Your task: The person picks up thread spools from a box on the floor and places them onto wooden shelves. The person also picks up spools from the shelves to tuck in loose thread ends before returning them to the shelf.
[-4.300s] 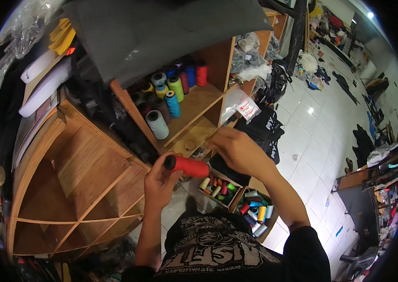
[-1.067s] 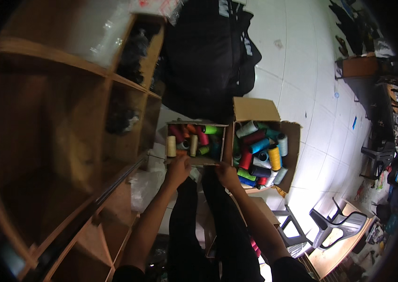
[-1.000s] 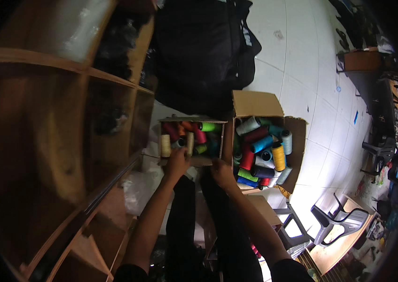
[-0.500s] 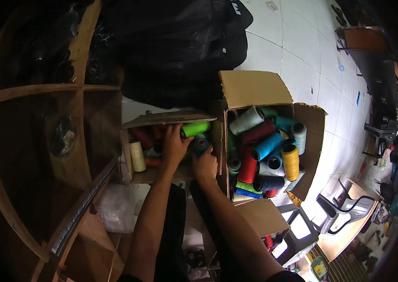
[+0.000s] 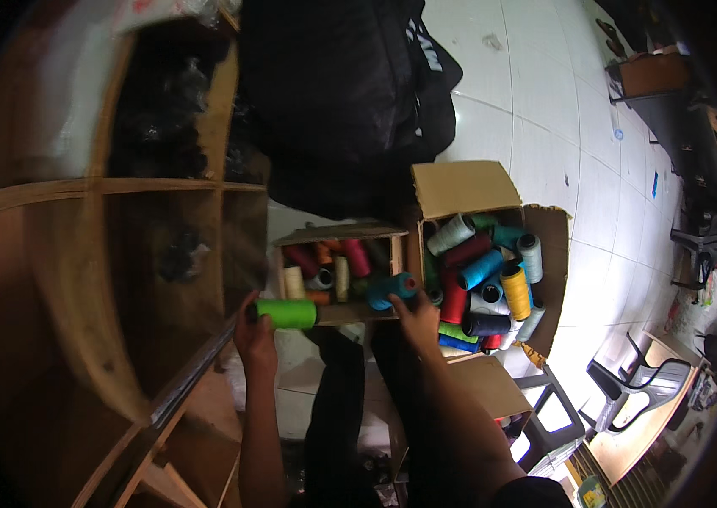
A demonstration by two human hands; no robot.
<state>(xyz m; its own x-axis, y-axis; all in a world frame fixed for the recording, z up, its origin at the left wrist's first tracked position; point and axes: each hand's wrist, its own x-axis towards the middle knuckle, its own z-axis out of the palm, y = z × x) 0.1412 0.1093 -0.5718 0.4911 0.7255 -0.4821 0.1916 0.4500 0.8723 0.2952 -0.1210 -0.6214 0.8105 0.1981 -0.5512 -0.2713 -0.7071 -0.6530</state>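
Observation:
A bright green thread spool (image 5: 290,313) lies sideways in my left hand (image 5: 255,340), which is closed round its dark end, by the near left corner of the small cardboard box (image 5: 350,314). My right hand (image 5: 419,323) grips a teal thread spool (image 5: 388,291) over that box's near right side. Inside the small box are cream, dark red and orange spools, with a red spool (image 5: 357,257) at the back. To the right, a larger cardboard box (image 5: 467,188) is heaped with spools, among them a yellow one (image 5: 515,293) and a blue one (image 5: 482,269).
Wooden shelving (image 5: 163,188) with dark plastic-wrapped bundles stands on the left. A black bag (image 5: 333,93) lies beyond the boxes on white floor tiles (image 5: 536,110). Another cardboard box (image 5: 485,385) sits nearer me, beside a black-framed stool (image 5: 549,415). A grey chair (image 5: 638,381) is farther right.
Both hands have come out of the small box. My left hand has carried the green spool left and toward me; my right hand has lifted the teal spool. The view has shifted.

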